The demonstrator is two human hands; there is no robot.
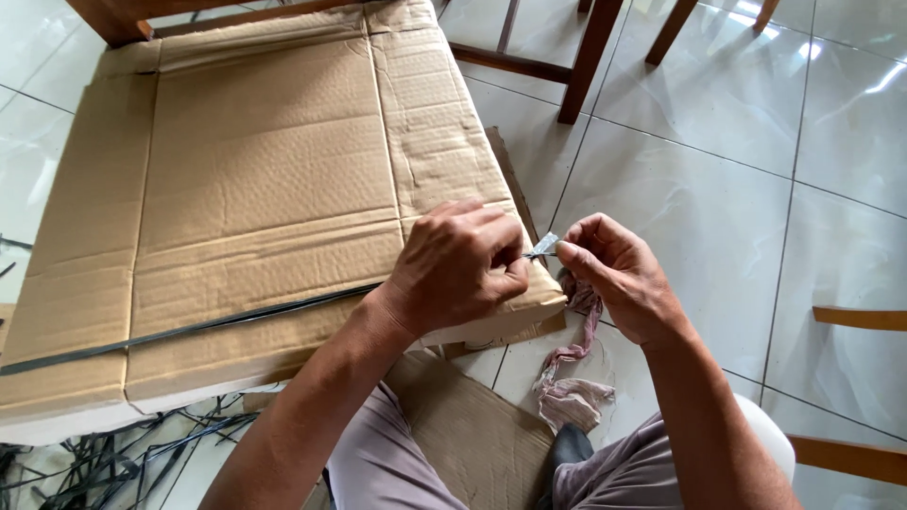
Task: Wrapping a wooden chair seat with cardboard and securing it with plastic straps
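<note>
**A:** Over the near right corner of the cardboard box (255, 189), what has been done with that strap?

**B:** The black plastic strap (189, 329) already lies flat across the box's top, running from the left edge up to the corner where both hands meet. So I judge the laying across as done. The end is not fastened as far as I can see; the hands are busy with a small metal clip (543, 246) right at the strap's end.

**A:** How do the fingers stand?

**B:** The left hand (458, 264) is curled nearly shut, its fingers (491, 236) bent down with the tips pinching the strap end just beside the clip. The right hand (614, 274) has thumb and forefinger closed on the clip's other side, the remaining fingers loosely folded. The two hands almost touch.

**A:** Anything else about?

**B:** A pinkish rag (572, 378) hangs below the right hand, down onto the tiled floor (718, 189). Loose black strap offcuts (104, 463) lie tangled on the floor at lower left, and wooden chair legs (586, 61) stand beyond the box. Whether the clip is crimped, I cannot tell.
</note>
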